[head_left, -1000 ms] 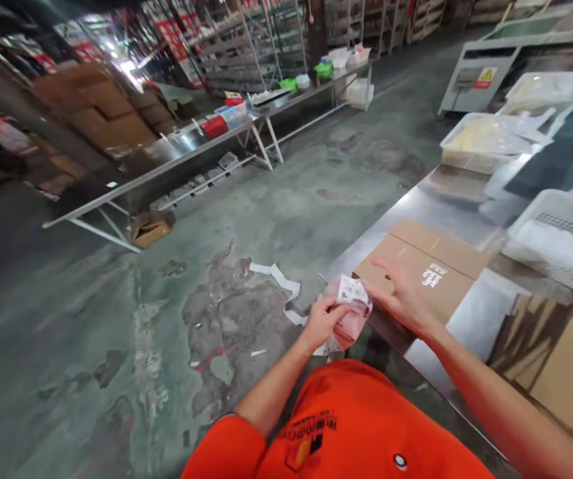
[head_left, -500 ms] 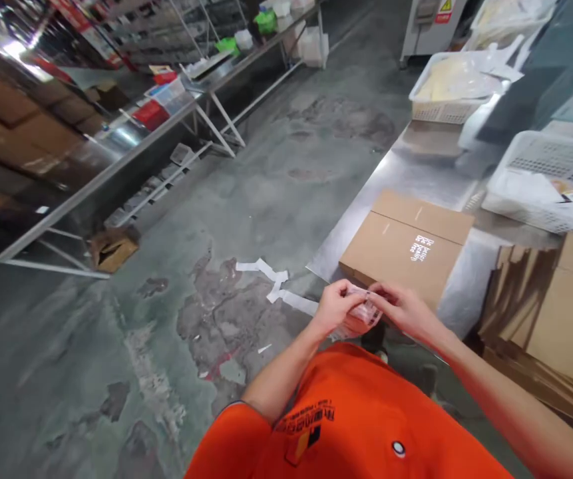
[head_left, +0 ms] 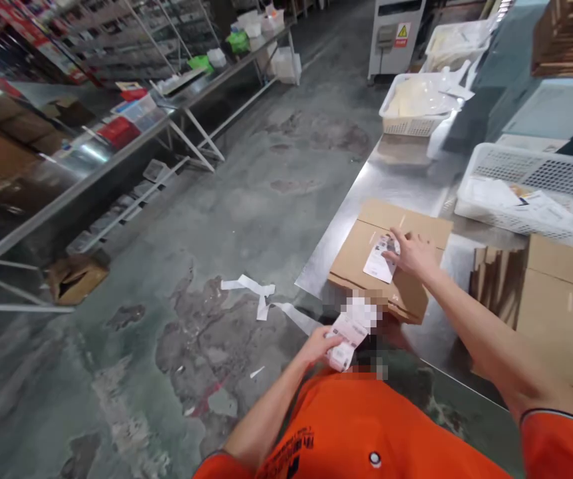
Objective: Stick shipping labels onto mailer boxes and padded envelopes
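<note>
A flat brown cardboard box [head_left: 366, 233] lies on the metal table. On its top is a white printed shipping label [head_left: 379, 267]. My right hand [head_left: 416, 254] is over the label's right side, fingers spread and touching it, holding nothing. Below the box's near edge, my left hand [head_left: 320, 346] grips a strip of printed shipping labels [head_left: 347, 336] between thumb and fingers. Part of that strip is blurred out by blocks of pixels.
White plastic baskets [head_left: 530, 223] holding papers and bags stand along the metal table [head_left: 361, 189]. To the right, another labelled carton [head_left: 550, 293] sits beside folded cardboard [head_left: 496, 283]. White paper strips [head_left: 249, 285] lie on the floor. A long bench [head_left: 131, 150] runs at left.
My hands have moved apart. The right went up onto the box, where a label now lies. The left keeps the label strip, which hangs more unfolded. The view has shifted slightly.
</note>
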